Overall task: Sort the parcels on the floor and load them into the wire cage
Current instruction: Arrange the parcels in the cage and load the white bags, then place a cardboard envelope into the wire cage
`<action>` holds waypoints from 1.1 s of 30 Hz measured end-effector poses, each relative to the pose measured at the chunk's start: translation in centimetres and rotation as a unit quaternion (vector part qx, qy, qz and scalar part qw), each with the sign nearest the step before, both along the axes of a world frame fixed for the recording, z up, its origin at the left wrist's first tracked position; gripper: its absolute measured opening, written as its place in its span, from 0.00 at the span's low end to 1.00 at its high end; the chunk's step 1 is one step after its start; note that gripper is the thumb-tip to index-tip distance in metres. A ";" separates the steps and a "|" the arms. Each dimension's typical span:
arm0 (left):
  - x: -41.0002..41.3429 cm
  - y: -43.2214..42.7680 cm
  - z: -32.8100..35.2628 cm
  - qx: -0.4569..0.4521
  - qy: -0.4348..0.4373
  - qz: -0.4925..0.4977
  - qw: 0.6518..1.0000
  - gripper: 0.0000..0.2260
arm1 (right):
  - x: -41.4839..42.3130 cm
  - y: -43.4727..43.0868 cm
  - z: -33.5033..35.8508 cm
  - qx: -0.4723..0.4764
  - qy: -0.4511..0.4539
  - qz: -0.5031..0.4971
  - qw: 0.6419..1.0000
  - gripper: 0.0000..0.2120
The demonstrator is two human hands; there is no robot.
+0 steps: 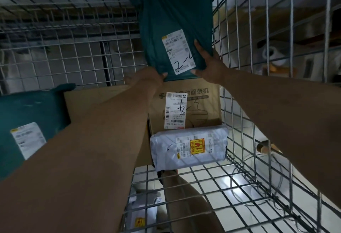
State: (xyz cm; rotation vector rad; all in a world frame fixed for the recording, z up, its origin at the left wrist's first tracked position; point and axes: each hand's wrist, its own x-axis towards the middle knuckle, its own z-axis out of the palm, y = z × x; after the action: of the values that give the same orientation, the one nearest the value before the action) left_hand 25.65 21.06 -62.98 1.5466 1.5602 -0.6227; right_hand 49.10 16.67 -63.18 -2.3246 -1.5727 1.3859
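as hands [147, 78] [209, 65] grip crinkly green plastic mailer [175, 16], cardboard box [203, 103] below

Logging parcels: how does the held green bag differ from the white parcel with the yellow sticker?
The green bag is dark and flat, the white parcel pale and bulky. The left hand and right hand hold the green bag upright; the white parcel lies untouched. Both carry shipping labels.
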 end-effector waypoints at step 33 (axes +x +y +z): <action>-39.7 -28.0 47.1 0.434 -0.103 0.389 0.806 0.13 | -45.9 -13.0 48.4 0.068 0.043 0.437 0.896 0.24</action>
State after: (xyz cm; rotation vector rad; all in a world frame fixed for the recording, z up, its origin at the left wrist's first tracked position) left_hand -14.04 -6.89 -15.86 1.2681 2.2174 0.8134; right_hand 3.17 3.68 -14.76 -1.4484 -2.7332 1.3484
